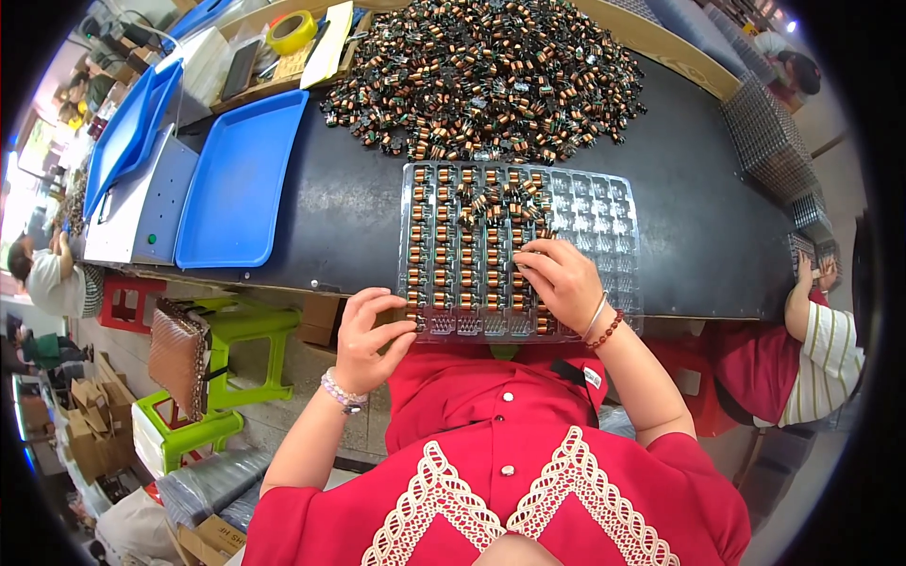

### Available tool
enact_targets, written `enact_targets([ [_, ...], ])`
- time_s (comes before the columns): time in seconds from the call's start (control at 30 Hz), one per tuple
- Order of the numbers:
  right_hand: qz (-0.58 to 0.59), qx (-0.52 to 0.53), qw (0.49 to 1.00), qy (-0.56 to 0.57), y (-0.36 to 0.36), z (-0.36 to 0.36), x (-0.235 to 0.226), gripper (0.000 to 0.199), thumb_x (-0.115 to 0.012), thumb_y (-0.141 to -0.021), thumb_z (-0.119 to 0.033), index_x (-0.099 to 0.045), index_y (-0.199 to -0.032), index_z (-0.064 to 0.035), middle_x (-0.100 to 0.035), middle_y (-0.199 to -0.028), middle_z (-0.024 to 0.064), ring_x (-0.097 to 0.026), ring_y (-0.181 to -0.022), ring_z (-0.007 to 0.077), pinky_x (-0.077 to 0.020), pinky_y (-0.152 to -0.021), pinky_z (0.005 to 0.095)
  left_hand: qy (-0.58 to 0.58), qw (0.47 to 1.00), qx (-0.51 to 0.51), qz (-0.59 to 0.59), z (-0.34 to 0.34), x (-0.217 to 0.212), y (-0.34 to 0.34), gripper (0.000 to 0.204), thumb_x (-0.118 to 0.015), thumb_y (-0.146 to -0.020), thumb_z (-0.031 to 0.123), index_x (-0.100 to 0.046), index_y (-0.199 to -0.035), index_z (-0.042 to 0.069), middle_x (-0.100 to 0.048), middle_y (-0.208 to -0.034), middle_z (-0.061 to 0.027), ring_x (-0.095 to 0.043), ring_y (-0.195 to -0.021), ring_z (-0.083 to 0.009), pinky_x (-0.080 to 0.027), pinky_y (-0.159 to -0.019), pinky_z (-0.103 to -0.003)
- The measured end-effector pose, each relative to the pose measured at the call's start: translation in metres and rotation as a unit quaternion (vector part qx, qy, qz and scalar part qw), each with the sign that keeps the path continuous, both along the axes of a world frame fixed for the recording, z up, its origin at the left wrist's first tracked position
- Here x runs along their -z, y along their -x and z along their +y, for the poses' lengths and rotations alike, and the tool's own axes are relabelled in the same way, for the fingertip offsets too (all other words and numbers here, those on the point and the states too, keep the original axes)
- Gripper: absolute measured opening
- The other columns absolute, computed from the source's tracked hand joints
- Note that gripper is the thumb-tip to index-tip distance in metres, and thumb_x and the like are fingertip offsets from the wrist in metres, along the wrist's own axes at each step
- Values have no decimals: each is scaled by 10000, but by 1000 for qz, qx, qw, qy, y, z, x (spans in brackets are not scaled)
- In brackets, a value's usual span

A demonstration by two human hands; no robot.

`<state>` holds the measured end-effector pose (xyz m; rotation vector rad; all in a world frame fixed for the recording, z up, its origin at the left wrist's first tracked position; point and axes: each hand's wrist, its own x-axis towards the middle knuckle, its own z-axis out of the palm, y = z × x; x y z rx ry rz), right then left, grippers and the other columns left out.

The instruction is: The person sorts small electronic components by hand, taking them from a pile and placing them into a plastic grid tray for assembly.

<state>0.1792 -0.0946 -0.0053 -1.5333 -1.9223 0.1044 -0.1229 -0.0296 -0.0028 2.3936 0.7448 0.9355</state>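
Observation:
A clear plastic tray [604, 222] with rows of pockets lies at the table's near edge. Small copper-wound coils [441, 255] with dark ends stand in its left and middle columns, and a loose heap of coils [500, 200] rests on top. My right hand [564, 288] is over the tray's middle, thumb and fingertips pinched on a copper coil, which they partly cover. At the near left corner of the tray, my left hand [366, 341] has thumb and forefinger closed about a copper coil, mostly hidden by the fingertips. Pockets at the tray's right side hold no coils.
A large pile of coils [491, 75] covers the back of the black table [344, 222]. Blue trays [241, 179] and a yellow tape roll [292, 33] are at the left. Stacked trays [769, 137] stand far right, near another person's hands [816, 274]. Green stools [250, 349] stand below left.

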Motion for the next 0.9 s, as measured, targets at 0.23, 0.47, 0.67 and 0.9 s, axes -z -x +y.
enact_targets([
  [0.23, -11, 18, 999, -24, 3, 1, -2, 198, -698, -813, -113, -664, -1005, -76, -656, -930, 75, -634, -820, 257, -531, -697, 349, 10, 998, -56, 9, 51, -11, -75, 186, -676, -814, 94, -660, -989, 35, -634, -1033, -106, -570, -997, -310, -459, -885, -392],
  [0.47, 14, 69, 997, 29, 12, -3, -6, 135, -678, -839, -161, -640, -915, -56, -646, -948, 69, -645, -781, 258, -525, -656, 346, -40, 998, -9, 44, 74, 10, -102, 273, -742, -757, 82, -637, -1004, 35, -645, -1048, -109, -597, -1000, -285, -494, -857, -379],
  [0.67, 51, 72, 995, 46, 6, 1, 0, 127, -649, -849, -124, -653, -973, -99, -649, -977, 59, -653, -830, 256, -529, -672, 345, 339, 931, -8, -136, 53, -5, -96, 261, -678, -809, -18, -621, -1058, 38, -631, -991, -56, -619, -868, -87, -504, -703, -245],
  [0.9, -130, -37, 991, -21, -8, 3, -2, 288, -710, -783, -174, -665, -1057, -97, -654, -988, 24, -621, -843, 186, -530, -683, 301, 589, 773, -31, -233, 42, -18, -78, 340, -568, -936, 25, -550, -1268, -48, -637, -1138, -136, -651, -947, -160, -547, -840, -272],
])
